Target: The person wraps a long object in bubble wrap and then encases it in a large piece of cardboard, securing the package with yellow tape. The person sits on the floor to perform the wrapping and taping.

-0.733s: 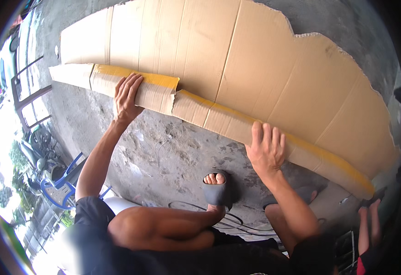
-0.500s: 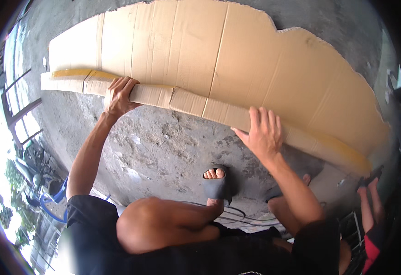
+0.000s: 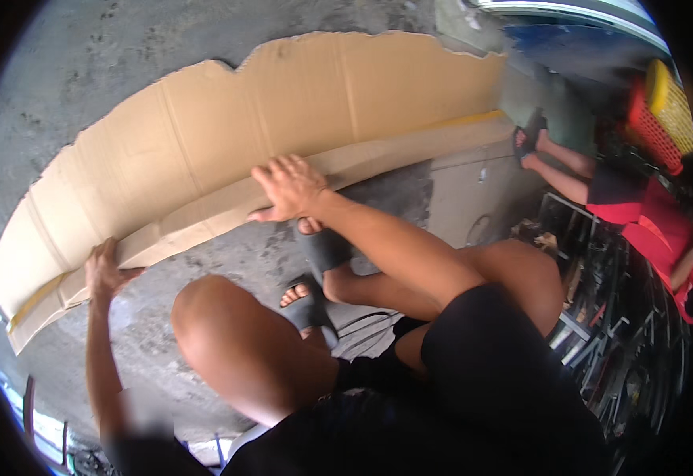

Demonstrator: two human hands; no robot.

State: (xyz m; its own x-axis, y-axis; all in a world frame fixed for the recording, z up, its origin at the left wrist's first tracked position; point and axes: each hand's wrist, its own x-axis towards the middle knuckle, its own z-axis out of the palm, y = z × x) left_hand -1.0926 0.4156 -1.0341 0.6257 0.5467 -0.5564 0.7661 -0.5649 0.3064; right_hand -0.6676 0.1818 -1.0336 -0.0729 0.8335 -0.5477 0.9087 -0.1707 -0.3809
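Note:
A large brown cardboard sheet (image 3: 243, 119) with a ragged, curved far edge lies on the concrete floor before me. Its near edge is folded up into a long narrow flap (image 3: 410, 152), creased in several places, with yellowish tape near both ends. My left hand (image 3: 107, 271) grips the flap towards its left end, fingers over the top and thumb on the near side. Around the flap's middle, my right hand (image 3: 289, 187) presses down flat with fingers stretched out and thumb spread.
My sandalled feet (image 3: 311, 305) stand close behind the flap. At the right is another person in red and black (image 3: 656, 222), near a red basket (image 3: 654, 127) and a yellow basket (image 3: 671, 103). Metal bars and frames (image 3: 608, 349) are heaped at the lower right.
The view has swung to the right, bringing the other person and the baskets into sight. My right hand has moved along the flap; my left still grips it.

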